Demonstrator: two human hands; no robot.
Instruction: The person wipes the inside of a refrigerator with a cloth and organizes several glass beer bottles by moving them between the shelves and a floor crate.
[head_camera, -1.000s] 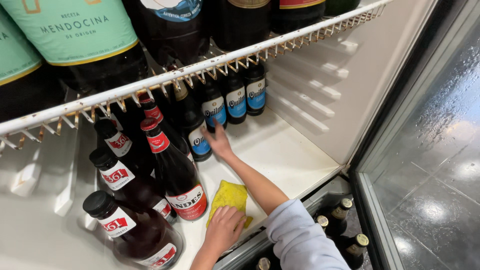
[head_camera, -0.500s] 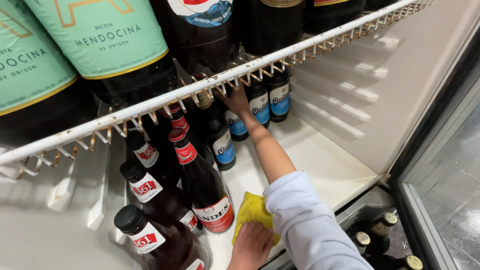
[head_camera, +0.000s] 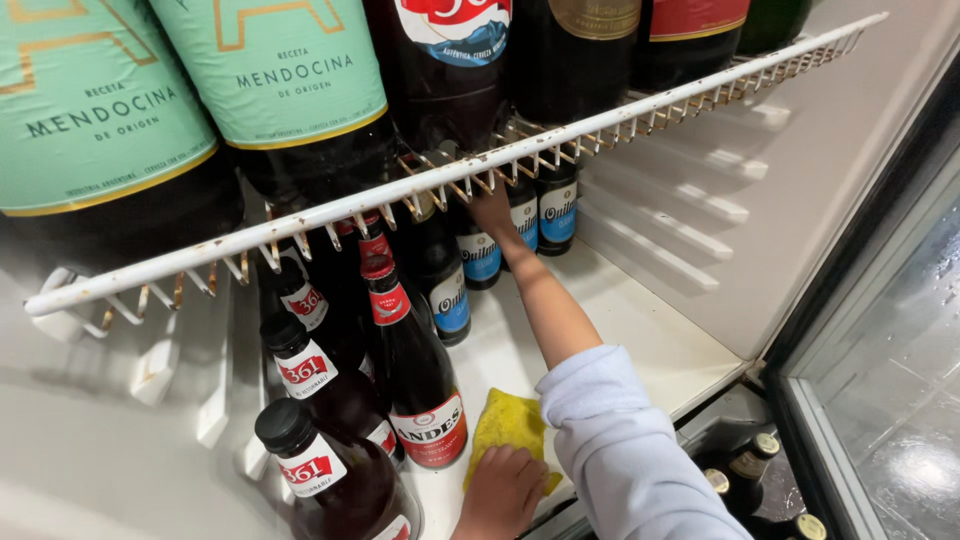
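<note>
Right hand now reaching deeper than a moment ago, up among blue-label bottles at back of fridge shelf, partly hidden behind wire rack; grip cannot tell. Left hand flat, fingers spread, pressing yellow cloth on shelf floor, just beside red-label bottle. Cloth barely shifted since; view has tipped closer. Judging: wiping paused, back row being handled.

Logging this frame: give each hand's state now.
Left hand: flat on the yellow cloth, not gripping.
Right hand: among the dark bottles; grip cannot be told.
</note>
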